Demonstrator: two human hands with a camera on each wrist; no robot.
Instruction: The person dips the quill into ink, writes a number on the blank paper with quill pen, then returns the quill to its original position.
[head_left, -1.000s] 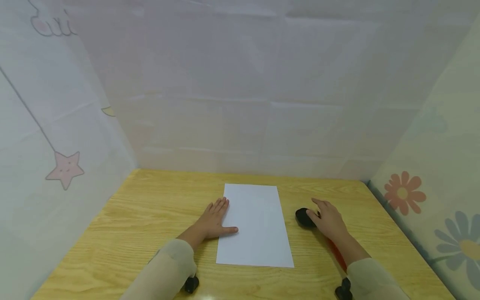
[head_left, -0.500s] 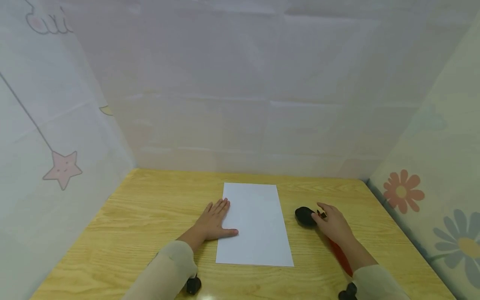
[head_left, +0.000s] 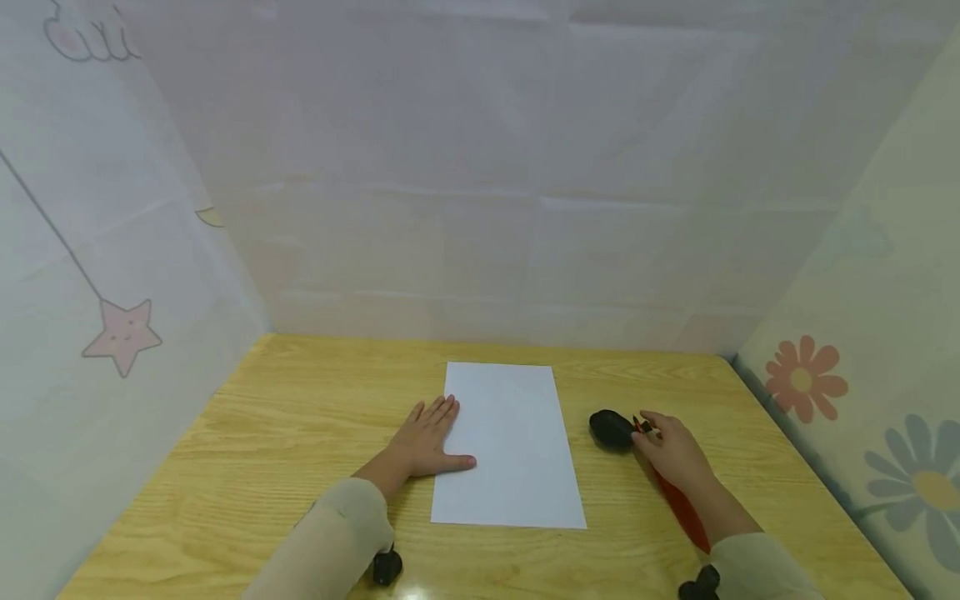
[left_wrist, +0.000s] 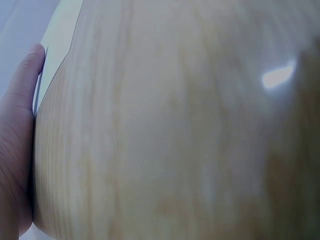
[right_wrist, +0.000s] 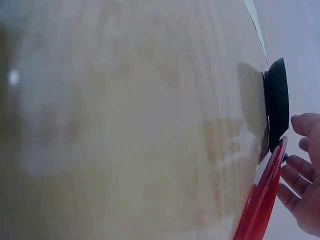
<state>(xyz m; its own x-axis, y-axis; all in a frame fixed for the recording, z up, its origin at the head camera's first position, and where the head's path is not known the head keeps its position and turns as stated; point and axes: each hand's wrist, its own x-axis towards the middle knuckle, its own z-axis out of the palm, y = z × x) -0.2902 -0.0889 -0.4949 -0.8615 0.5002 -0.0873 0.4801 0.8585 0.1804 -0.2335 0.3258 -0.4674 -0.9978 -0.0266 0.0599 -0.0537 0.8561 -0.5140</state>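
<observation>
A blank sheet of white paper lies on the wooden table. My left hand rests on its left edge, fingers straight and thumb spread over the sheet; the left wrist view shows the thumb at the paper. Right of the paper is a black, smooth, rounded object, seen low and flat-sided in the right wrist view. My right hand is beside it, over a long red object with small dark tips at its far end. Its fingers are loosely bent around those tips, with thumb and fingers apart.
The wooden table top reaches a pale fabric wall at the back. Patterned side walls stand left and right, with a pink star and flowers. Black wrist devices sit under both sleeves.
My right hand has drawn back and to the right, off the black object, uncovering the dark tips and more of the red object. The left hand stays in place on the paper.
</observation>
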